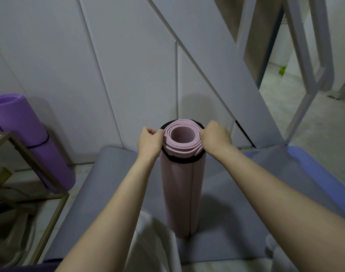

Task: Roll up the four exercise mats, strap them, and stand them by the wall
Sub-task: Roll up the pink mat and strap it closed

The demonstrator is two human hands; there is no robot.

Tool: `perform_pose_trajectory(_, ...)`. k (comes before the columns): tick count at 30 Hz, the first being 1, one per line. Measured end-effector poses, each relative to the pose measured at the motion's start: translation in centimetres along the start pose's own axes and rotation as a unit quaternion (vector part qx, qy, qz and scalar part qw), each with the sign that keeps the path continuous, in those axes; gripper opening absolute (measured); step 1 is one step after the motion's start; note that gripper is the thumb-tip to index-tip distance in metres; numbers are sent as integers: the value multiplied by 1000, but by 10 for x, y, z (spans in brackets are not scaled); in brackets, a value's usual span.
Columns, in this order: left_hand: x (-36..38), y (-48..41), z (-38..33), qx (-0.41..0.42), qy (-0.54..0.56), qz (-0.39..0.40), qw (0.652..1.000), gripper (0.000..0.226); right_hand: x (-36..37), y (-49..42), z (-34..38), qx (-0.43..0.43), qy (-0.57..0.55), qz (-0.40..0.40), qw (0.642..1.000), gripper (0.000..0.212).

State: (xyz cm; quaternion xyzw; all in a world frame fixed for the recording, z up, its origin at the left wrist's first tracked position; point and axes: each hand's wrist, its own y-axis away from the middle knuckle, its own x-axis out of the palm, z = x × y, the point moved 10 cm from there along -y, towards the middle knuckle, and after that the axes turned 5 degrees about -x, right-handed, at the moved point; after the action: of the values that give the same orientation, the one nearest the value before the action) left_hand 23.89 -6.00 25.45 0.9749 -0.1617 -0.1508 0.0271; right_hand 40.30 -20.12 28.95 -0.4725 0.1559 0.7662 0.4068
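A rolled pink mat point(180, 189) stands upright on a flat grey mat point(112, 177) in the middle of the view. A black elastic strap point(182, 160) loops round the pink roll's top end. My left hand point(149, 141) pinches the strap at the roll's left side. My right hand point(215, 137) grips the strap at its right side. A blue mat point(309, 165) lies flat to the right. A rolled purple mat point(30, 138) with a thin black strap leans against the wall at the left.
White panelled wall point(89, 65) runs behind the mats. A gold metal frame point(40, 173) with bags stands at the left. A white slanted ladder frame point(216, 61) rises at the right, beside an open doorway point(275, 55). White cloth point(154, 242) lies near my legs.
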Motion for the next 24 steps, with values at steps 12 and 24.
perform_pose_trajectory(12, 22, 9, -35, 120, -244, -14, 962, 27, -9, 6, 40, -127, 267, 32, 955, 31)
perform_pose_trajectory(24, 32, 8, -19, 42, -138, 88, 986, 25, -21, -2, 0, -43, 166, 48, 984, 21)
